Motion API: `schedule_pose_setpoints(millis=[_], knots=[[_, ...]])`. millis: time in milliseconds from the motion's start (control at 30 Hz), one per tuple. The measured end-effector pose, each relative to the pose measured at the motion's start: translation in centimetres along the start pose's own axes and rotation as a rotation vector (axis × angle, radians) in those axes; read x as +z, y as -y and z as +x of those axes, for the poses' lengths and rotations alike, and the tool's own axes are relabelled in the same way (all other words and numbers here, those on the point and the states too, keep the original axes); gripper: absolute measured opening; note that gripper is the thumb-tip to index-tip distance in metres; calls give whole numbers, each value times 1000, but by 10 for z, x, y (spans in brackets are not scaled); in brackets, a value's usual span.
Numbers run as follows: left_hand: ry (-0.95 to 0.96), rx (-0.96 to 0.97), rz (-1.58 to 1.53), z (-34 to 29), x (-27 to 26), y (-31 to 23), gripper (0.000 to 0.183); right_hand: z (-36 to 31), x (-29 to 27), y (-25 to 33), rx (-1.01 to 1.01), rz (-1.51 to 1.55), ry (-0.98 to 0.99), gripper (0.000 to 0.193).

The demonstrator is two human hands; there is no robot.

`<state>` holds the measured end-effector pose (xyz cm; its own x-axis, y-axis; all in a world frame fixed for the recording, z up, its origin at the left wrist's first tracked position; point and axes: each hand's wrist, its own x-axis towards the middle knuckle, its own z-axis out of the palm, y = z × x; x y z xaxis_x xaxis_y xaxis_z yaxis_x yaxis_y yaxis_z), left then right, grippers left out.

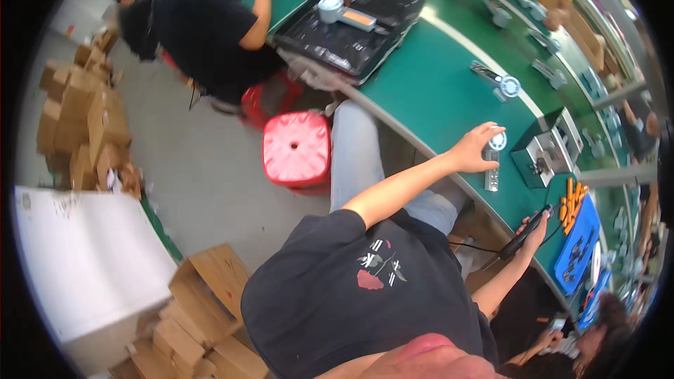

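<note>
A bare left arm (407, 186) stretches toward the far side, its bare left hand (474, 150) spread; nearer, at right, a bare right hand (538, 230) curls closed.

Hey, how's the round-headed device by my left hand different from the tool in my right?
The device has a pale, round head; the tool is slim and black. The device is at your left hand, over the green bench; your right hand grips the tool. Both are elongated.

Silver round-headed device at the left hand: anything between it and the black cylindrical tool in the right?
Nothing visible: only green tabletop between device and tool. Grey metal box stands to the device's right.
</note>
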<state>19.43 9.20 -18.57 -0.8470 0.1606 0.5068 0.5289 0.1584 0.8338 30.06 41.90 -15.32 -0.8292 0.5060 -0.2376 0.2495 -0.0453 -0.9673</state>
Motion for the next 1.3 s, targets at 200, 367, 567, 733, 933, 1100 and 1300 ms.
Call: schedule_pose_setpoints(millis=[200,367,567,733,933,1100,1300], knots=[[-90,57,29,-6,14,8,93,2,-9,1,45,-33,40,49],[-90,60,-7,-2,14,17,93,4,-7,4,44,-27,57,49],[-93,82,1,-1,6,13,90,4,-2,6,41,-4,101,49],[-78,58,-12,-3,6,10,90,4,-3,5,53,-22,89,50],[-57,43,-6,-3,5,-1,89,8,-14,-2,62,-6,78,51],[-21,-28,32,-2,-2,-10,89,9,-10,-5,34,-14,85,50],[24,-60,70,3,-6,-14,90,-2,2,8,-14,-35,73,49]])
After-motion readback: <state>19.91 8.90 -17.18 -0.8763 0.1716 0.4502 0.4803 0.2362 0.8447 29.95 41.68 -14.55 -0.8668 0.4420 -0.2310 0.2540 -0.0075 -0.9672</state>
